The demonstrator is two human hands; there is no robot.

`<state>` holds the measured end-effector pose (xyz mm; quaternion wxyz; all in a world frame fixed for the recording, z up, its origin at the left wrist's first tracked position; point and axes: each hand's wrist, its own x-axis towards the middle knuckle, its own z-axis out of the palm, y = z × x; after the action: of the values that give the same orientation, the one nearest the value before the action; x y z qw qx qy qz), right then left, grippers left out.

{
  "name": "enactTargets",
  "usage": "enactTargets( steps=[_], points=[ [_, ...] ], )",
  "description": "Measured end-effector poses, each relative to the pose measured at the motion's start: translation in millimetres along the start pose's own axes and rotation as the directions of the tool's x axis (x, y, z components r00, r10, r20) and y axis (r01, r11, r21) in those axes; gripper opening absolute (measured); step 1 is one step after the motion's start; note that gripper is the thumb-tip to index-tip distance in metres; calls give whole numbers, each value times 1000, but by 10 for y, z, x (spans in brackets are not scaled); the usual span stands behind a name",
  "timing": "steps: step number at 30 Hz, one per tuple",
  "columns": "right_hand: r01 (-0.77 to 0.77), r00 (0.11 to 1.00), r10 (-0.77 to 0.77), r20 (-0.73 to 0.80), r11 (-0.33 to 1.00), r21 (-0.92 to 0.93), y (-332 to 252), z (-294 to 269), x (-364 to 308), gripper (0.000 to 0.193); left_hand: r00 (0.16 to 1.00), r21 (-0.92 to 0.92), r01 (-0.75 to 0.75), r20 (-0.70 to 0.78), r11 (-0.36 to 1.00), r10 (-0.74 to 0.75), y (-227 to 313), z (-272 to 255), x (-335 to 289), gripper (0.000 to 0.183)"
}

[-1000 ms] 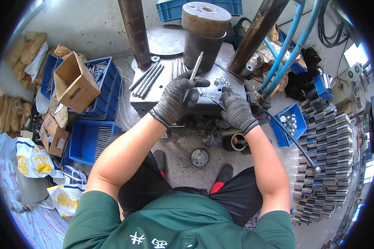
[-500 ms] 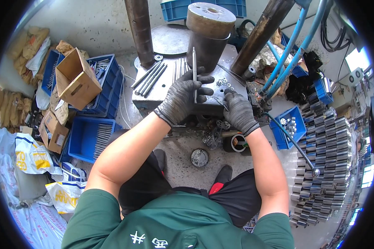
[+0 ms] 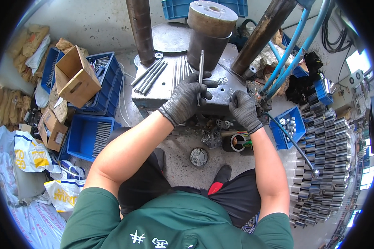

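Note:
Both of my hands wear dark grey work gloves. A slim metal rod (image 3: 201, 64) stands nearly upright in my left hand (image 3: 184, 98), which is closed round its lower part above the front edge of the metal work block (image 3: 150, 101). My right hand (image 3: 244, 111) hovers by the block's right front corner, fingertips pinched; whatever they hold is hidden. Small metal rings (image 3: 222, 80) lie in a loose cluster on the block, just beyond that hand. Left of my left hand, several darker rods (image 3: 150, 79) lie slanted, beside a row of brighter rods (image 3: 179, 70).
A thick steel cylinder (image 3: 207, 47) stands on the block between two columns (image 3: 140, 31). Blue crates (image 3: 79, 137) and a cardboard box (image 3: 77, 76) are at left. A ball-ended lever (image 3: 315, 172) juts out at right, near a blue bin (image 3: 293, 124) and stacked metal tubes (image 3: 320, 166).
My left hand has shifted slightly right and down with the rod. My right hand has drawn right, away from the rings, and its fingers are now closer together.

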<state>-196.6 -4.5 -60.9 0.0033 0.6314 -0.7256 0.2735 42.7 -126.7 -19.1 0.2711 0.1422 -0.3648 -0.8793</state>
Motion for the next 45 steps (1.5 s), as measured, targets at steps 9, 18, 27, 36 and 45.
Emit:
enactTargets(
  steps=[9,18,27,36,45],
  points=[
    [-24,997,26,-72,999,35,109,-85,-9,15,1000,27,-1,-26,1000,1,-36,-43,9,52],
    [337,930,-356,-88,924,-180,-9,-81,-93,17,994,29,36,-107,999,-32,-65,19,41,47],
    [-25,997,31,-70,996,91,38,4,-17,21,994,33,45,-105,998,-42,-134,-13,72,49],
    [-264,949,275,-152,960,90,141,32,314,21,990,20,70,-122,997,-67,-167,58,90,49],
    [-316,916,371,-151,901,297,384,-19,247,17,970,70,124,-217,990,-106,-166,66,102,36]
  ],
)
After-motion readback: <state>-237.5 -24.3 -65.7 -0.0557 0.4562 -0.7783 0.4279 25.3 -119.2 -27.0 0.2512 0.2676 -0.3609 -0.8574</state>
